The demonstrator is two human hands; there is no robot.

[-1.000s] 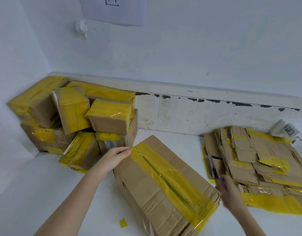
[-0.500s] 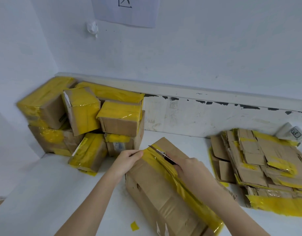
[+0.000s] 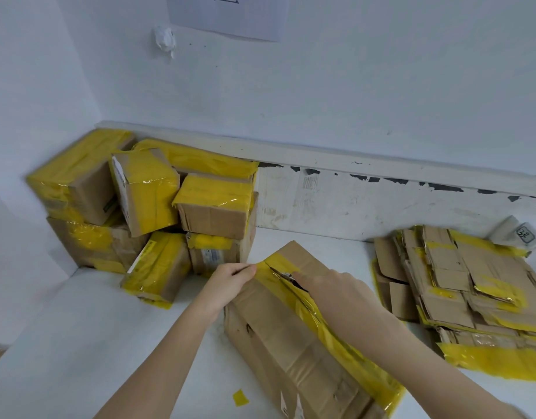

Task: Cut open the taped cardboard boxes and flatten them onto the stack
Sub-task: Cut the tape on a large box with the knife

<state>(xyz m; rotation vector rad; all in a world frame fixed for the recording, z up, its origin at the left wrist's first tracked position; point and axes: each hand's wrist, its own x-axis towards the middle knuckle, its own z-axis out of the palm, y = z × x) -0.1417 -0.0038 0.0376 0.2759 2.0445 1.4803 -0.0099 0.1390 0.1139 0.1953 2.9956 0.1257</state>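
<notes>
A long cardboard box (image 3: 278, 337) sealed with yellow tape lies in front of me on the white table (image 3: 64, 343). My left hand (image 3: 227, 282) grips its far left corner. My right hand (image 3: 336, 291) holds a small knife (image 3: 286, 277) whose blade sits in the taped seam near the far end. The stack of flattened cardboard (image 3: 466, 285) lies at the right. A pile of several taped boxes (image 3: 145, 213) fills the back left corner.
A white wall with a raised ledge (image 3: 381, 176) runs behind the table. A small white tag (image 3: 520, 234) lies behind the stack. A scrap of yellow tape (image 3: 240, 397) rests on the table near me.
My right hand swung in from the stack with the knife and set the blade into the seam. My left hand stayed gripping the box corner.
</notes>
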